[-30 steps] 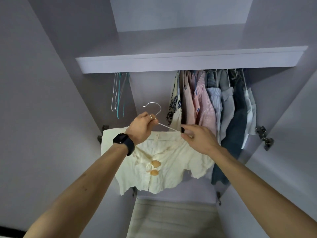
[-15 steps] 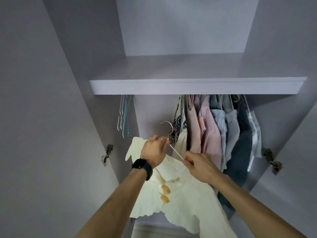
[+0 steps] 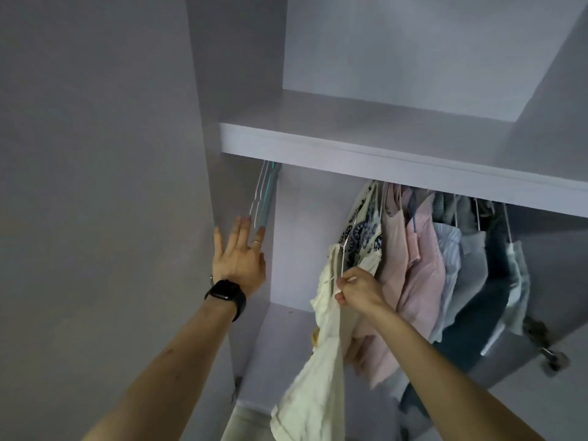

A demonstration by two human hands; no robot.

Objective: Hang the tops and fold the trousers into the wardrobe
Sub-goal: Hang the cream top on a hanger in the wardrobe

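Head cam: several tops (image 3: 423, 249) hung; R hand (image 3: 356, 291) pinches wire hanger (image 3: 343, 249) w/ cream top (image 3: 321, 361), seemingly not yet hooked; L hand (image 3: 238, 259) flat, empty, near spare hangers (image 3: 264, 198); trousers unseen

A black smartwatch (image 3: 226, 294) with a dark strap, a thin silver ring (image 3: 257, 243) just above it, and a strip of pale floor (image 3: 241, 421) at the bottom edge show.
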